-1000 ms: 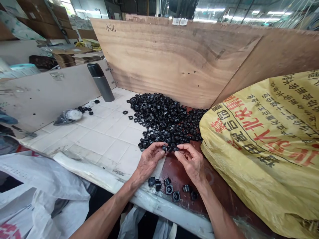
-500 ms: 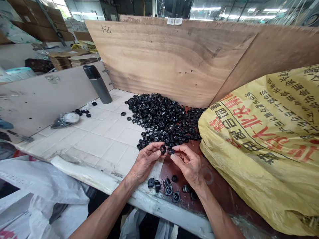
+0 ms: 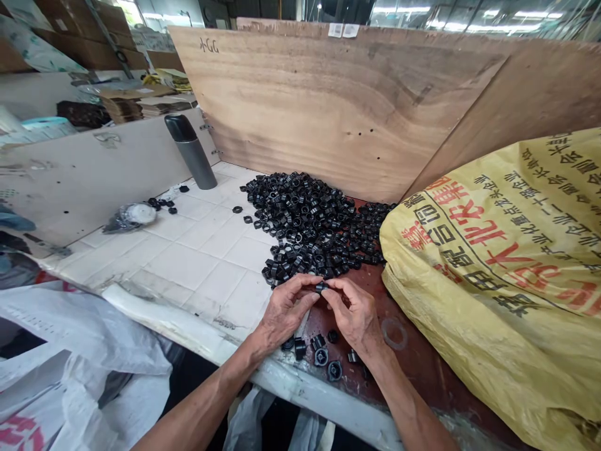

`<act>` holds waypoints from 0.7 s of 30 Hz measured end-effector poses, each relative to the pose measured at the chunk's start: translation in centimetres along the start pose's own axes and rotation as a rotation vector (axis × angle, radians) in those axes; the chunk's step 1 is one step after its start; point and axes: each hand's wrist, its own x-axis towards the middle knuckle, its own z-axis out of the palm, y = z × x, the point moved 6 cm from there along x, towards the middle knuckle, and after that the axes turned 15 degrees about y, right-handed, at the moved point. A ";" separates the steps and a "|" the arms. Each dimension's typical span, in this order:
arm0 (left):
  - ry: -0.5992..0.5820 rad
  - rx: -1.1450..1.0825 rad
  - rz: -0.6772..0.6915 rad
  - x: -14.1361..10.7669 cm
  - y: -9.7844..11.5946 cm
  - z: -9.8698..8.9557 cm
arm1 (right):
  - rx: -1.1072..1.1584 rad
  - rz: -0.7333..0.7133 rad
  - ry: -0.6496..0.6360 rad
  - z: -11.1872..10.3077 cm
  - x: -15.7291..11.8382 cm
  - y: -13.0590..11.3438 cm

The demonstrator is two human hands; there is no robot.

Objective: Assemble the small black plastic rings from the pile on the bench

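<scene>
Between the fingertips of both hands is a small black plastic part (image 3: 321, 287), mostly covered by the fingers. My left hand (image 3: 287, 308) pinches it from the left, and my right hand (image 3: 353, 311) pinches it from the right. Just beyond the fingers lies a large heap of black ring-shaped plastic parts (image 3: 300, 219). Several black knob-like caps (image 3: 321, 357) rest on the table close to me, below and between my wrists; some show a hollow underside.
A yellow printed sack (image 3: 493, 282) bulges along the right side. Wooden boards (image 3: 328, 106) wall the back. A dark grey flask (image 3: 195, 156) stands at the back left, near a plastic bag with a white roll (image 3: 141, 215). A translucent ring (image 3: 394, 334) lies on the reddish surface.
My hands have come together: the two black pieces held apart, one in each hand, now meet between the fingertips. The whole view has shifted slightly.
</scene>
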 end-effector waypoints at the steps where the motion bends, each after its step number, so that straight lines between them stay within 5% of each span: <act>1: -0.004 0.040 0.043 0.0 0.1 0.0 | -0.022 -0.020 -0.007 0.1 0.0 0.0; 7: -0.039 0.161 0.168 -0.1 1.2 0.2 | -0.130 -0.076 -0.034 0.6 -0.3 0.5; 11: -0.047 0.116 0.091 -0.2 1.1 0.5 | -0.054 -0.010 0.027 0.1 -0.4 0.4; 15: -0.002 0.003 -0.039 -0.2 0.2 0.3 | -0.030 -0.087 -0.061 0.2 -0.2 -0.7; 21: -0.014 0.058 -0.006 -0.2 0.0 0.2 | -0.201 -0.187 -0.033 0.5 -0.5 -0.1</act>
